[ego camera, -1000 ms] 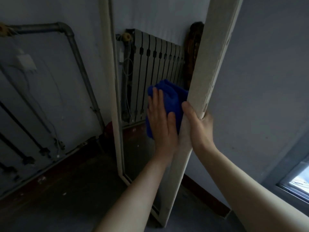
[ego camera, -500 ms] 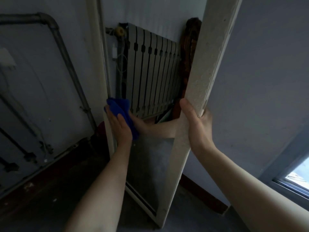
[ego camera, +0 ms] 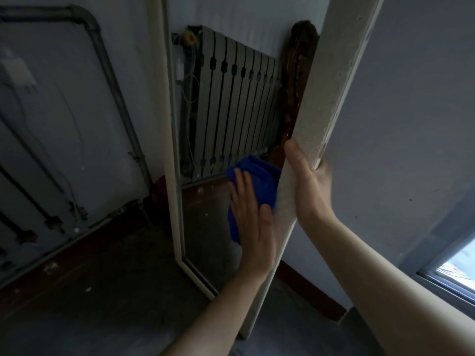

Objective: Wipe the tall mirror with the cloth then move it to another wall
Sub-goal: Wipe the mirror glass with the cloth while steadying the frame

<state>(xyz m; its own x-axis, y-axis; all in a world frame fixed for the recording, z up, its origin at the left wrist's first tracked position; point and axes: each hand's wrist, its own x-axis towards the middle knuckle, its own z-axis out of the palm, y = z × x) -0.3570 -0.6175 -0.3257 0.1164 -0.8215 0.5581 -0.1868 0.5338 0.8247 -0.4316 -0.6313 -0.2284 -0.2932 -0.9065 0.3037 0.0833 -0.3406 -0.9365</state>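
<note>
The mirror (ego camera: 205,160) stands on the floor (ego camera: 102,291) in the corner of the room, tilted, and we are in the middle of the wiping step. Our left hand (ego camera: 253,219) lies flat and open, fingers stretched, and it presses the blue cloth (ego camera: 259,183) against the glass, close to the right side of the frame. Our right hand (ego camera: 308,186) is closed around the right edge of the frame, thumb on the front and the other fingers behind it, so it keeps the mirror steady while we rub. In the glass we see the reflection of a radiator (ego camera: 231,106) and of the dark floor. On the wall at the left runs a grey pipe (ego camera: 113,80), and a window (ego camera: 457,276) is low at the right. We judge that the lower part of the glass is not yet wiped, so the next move should bring the cloth downward with even pressure. Only after this comes the carrying, for which both hands must take the frame.
</note>
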